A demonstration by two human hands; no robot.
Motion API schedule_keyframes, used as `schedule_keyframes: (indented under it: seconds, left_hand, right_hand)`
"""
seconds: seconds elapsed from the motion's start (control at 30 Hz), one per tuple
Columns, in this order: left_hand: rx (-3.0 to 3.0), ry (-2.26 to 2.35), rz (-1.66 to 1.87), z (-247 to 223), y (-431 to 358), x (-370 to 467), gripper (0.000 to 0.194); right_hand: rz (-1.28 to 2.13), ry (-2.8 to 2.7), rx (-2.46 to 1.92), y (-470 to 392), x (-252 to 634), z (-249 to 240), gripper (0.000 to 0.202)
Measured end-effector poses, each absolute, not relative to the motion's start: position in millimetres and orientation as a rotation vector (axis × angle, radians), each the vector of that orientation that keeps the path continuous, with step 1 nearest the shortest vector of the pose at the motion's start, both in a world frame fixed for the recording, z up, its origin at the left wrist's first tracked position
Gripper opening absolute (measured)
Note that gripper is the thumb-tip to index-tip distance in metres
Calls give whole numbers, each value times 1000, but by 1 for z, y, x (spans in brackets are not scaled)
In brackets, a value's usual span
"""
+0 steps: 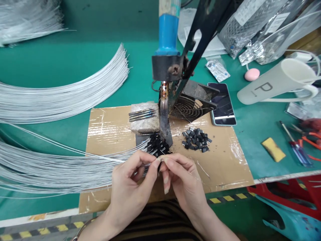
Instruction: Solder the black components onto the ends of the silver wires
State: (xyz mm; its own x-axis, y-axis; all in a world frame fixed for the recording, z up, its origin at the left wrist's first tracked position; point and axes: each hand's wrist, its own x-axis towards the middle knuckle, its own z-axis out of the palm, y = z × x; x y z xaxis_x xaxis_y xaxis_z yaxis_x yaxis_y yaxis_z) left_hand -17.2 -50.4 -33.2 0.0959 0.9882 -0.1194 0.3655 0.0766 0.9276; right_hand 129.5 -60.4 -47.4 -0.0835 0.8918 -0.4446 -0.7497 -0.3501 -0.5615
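My left hand (134, 182) pinches the ends of thin white wires (105, 158) that run in from the left. Fingertip to fingertip with it, my right hand (182, 172) is closed on something too small to make out. Just beyond my fingers lies a bundle of grey wires (62, 167) with black ends (158, 145). Above those ends hangs the metal tip (164, 113) of a blue-handled iron (168, 36). Small black connectors (197, 139) form a pile on the cardboard (225, 160), right of the bundle.
Behind the wire ends are a wrapped block (144, 124) and a fan (192, 105). A phone (223, 103), a white mug (276, 82), a yellow sponge (273, 149) and tools (298, 149) lie right. Another wire bundle (70, 95) spreads at left. A black arm (200, 33) slants overhead.
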Motion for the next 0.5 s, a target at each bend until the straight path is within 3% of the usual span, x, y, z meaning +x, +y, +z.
schedule_keyframes:
  seconds: [0.2, 0.5]
  left_hand:
    - [1382, 1450, 913, -31, -46, -15, 10]
    - [1410, 1426, 945, -29, -45, -16, 8]
  right_hand:
    - [1674, -306, -914, -60, 135, -47, 17]
    - [1644, -433, -999, -62, 136, -52, 8]
